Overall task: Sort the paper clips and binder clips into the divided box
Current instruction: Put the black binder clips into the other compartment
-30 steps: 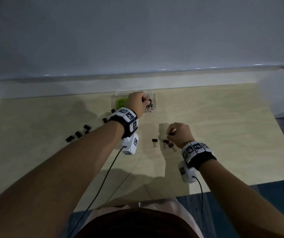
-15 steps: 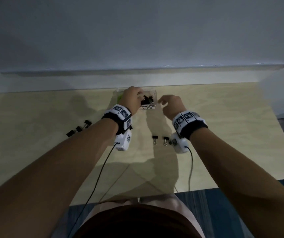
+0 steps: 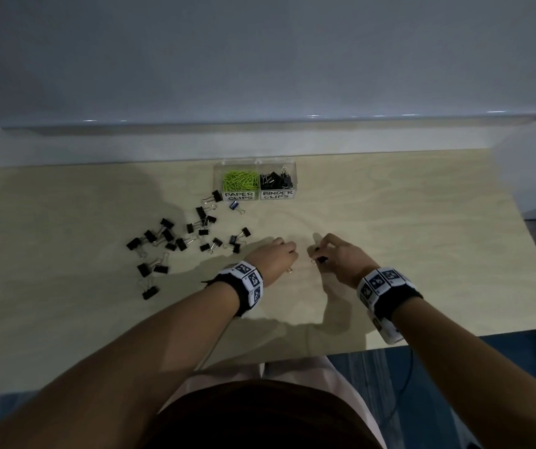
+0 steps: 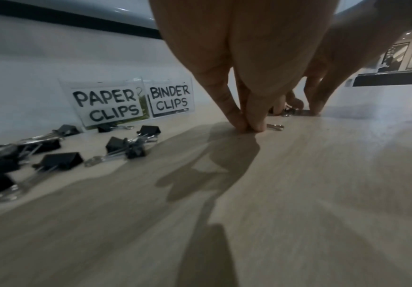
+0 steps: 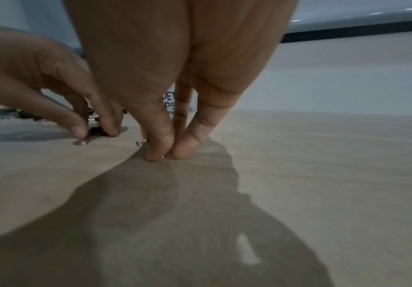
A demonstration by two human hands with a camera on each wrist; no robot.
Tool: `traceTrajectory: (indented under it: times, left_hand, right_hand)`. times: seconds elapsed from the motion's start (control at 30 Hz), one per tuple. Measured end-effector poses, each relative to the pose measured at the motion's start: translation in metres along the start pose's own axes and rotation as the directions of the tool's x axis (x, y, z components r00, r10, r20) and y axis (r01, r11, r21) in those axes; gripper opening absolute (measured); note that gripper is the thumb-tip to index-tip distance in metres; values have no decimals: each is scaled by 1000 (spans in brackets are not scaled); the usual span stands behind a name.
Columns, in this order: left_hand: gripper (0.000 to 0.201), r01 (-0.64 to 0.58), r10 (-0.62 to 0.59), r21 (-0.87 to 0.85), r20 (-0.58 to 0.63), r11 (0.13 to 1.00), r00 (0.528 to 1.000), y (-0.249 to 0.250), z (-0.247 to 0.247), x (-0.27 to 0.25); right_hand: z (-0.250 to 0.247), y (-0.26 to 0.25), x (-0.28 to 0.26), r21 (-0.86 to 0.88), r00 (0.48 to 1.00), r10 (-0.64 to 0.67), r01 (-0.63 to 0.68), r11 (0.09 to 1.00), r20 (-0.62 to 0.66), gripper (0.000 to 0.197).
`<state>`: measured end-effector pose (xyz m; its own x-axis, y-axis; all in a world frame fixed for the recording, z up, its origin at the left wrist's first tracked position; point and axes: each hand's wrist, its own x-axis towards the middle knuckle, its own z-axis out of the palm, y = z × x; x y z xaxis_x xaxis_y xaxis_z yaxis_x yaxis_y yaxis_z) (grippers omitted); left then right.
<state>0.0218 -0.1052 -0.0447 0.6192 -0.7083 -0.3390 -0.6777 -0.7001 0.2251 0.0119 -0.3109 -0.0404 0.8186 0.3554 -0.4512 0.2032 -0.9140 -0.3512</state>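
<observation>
Both my left hand and right hand pinch binder clips; I should grip firmly before lifting toward the box at twelve o'clock.

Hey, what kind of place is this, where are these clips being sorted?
Probably an office or workroom: a pale wood desk against a plain wall, a labelled clear box, loose binder clips, and carpet below.

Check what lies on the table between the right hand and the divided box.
Nothing: head view shows bare table between the right hand and the divided box.
</observation>
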Motion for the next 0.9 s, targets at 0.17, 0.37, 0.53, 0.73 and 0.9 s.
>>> traceTrajectory:
  times: [0.17,0.37,0.53,0.73,0.9]
  left_hand:
    - [35,112,-119,-101,-64,989,991,-20,13,-16]
    - [16,360,-477,-393,-255,846,841,-52,18,-47]
    - [14,437,-562,-430,-224,790,796,-60,21,-56]
    - [12,442,-526,-376,-158,814,835,-58,21,-56]
    - [16,471,-536,-338,-130,815,834,-60,21,-59]
  right_hand:
    - [-1,-1,0,17,996,87,-88,996,20,18]
    - [1,-12,8,30,996,80,-81,996,48,23]
    - [3,-26,14,78,1000,18,-17,997,-8,12]
    - [3,-38,24,112,998,35,-30,993,-49,15]
    - [-5,-45,32,48,998,56,-58,997,37,18]
